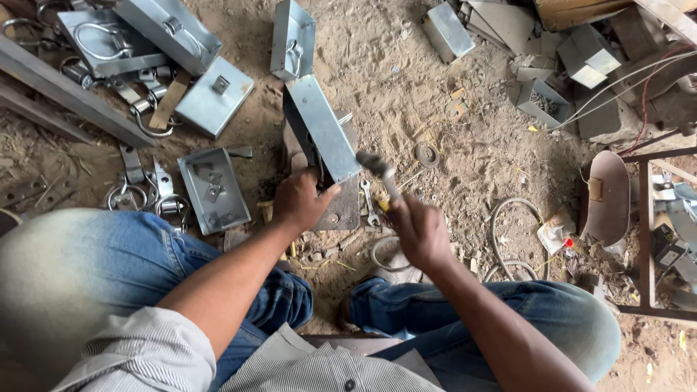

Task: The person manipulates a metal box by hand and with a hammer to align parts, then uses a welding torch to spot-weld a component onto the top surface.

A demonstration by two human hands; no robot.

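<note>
The long galvanised metal box [320, 127] stands tilted on edge on a flat steel plate [346, 207] lying in the dirt, and everything else I place from that box. My left hand [300, 199] sits at its near end, fingers curled against the lower corner and steadying it; how far they wrap round the edge I cannot tell. My right hand [420, 231] is just to the right of the box's near end, fingers closed tight round the handle of a hammer [380, 173], whose dark head hangs right beside the box's near corner, blurred.

A small spanner [369, 203] lies on the ground between my hands, beside the plate. Left of the box an open metal tray [213, 190] rests with small fittings inside, and further left are ring latches [141, 193] scattered on the sand. Beyond the box's far end another folded box [293, 40] lies open, with more box lids [168, 35] to its left. Right of the box a washer [426, 154] lies in the dust, and well to the right a rusty curved pan [607, 197] stands near a metal frame [645, 229]. My knees in blue jeans [87, 261] flank the near side.
</note>
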